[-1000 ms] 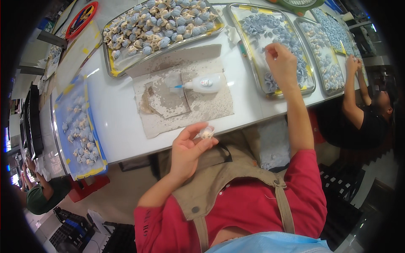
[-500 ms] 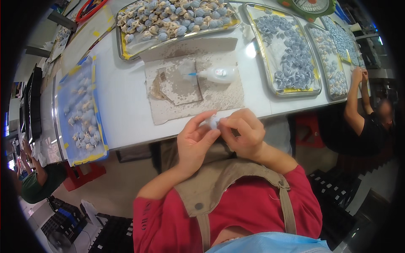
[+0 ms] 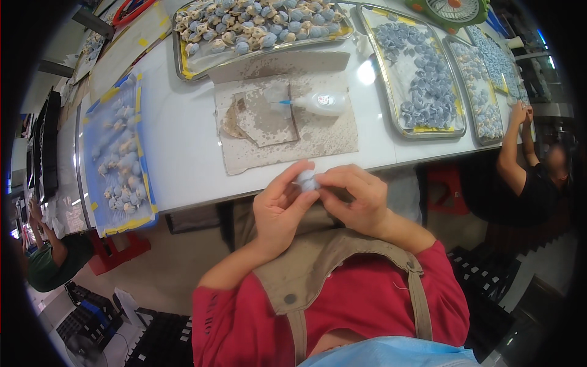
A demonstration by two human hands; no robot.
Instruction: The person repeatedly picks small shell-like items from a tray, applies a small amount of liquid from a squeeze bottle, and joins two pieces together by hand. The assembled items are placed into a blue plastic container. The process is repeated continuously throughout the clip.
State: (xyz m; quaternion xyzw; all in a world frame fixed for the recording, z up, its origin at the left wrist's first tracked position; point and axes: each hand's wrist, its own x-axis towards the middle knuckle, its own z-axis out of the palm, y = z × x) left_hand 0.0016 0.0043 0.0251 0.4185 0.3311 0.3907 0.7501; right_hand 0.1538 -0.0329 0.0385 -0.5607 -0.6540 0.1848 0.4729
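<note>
Just off the front edge of the table, both my hands are closed on one small pale-blue moulded piece (image 3: 307, 180). My left hand (image 3: 275, 211) grips it between thumb and fingers. From the other side, the thumb and fingertips of my right hand (image 3: 359, 197) pinch it, covering part of it, so its exact kind is hard to make out. Beyond the hands, a stained sheet of cardboard (image 3: 257, 160) lies on the white table. On it rests a white squeeze bottle (image 3: 324, 104) on its side, its blue tip pointing left.
A metal tray (image 3: 181, 61) of blue-and-cream figures stands at the back. To the right is a tray (image 3: 391, 116) of grey-blue shell-shaped pieces, with further trays beyond. A blue-lined tray (image 3: 153, 196) of figures sits left. A green fan (image 3: 449, 11) stands far right, near a co-worker (image 3: 532, 177).
My right hand has shifted slightly, and the piece has turned a little between my fingers. The view has moved slightly; the bottle and trays stay where they were.
</note>
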